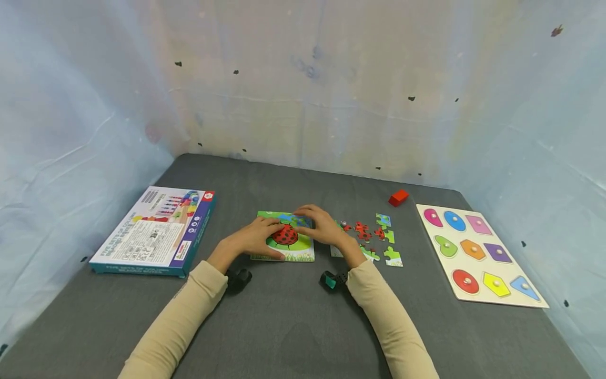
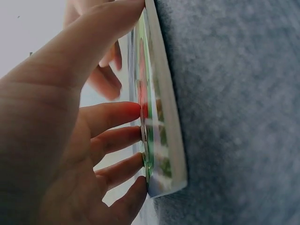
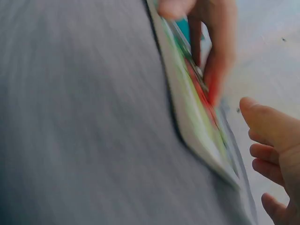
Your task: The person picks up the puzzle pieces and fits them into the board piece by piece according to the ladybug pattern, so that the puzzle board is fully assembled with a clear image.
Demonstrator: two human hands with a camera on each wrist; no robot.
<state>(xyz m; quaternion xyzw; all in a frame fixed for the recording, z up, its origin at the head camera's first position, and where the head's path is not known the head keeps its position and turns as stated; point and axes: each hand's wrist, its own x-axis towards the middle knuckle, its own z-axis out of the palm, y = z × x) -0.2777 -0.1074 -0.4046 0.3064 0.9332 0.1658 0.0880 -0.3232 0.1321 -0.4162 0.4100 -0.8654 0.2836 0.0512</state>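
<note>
A ladybug jigsaw puzzle (image 1: 303,251) on a thin board lies flat in the middle of the table. My left hand (image 1: 252,238) is at its left side, fingertips touching the picture and the thumb near the front edge. In the left wrist view, the fingers (image 2: 117,138) reach nearly straight onto the pieces. Over the right side of the puzzle is my right hand (image 1: 324,227), its fingers loosely bent. The right wrist view shows that hand's thumb (image 3: 262,119) apart from the board's edge (image 3: 206,157), and nothing is seen in its grasp.
Several loose jigsaw pieces (image 1: 363,232) lie right of the puzzle, partly behind the right wrist. Beyond them are a red block (image 1: 399,198) and a shape board (image 1: 445,269) with knobbed pieces. A toy box (image 1: 142,247) lies at left.
</note>
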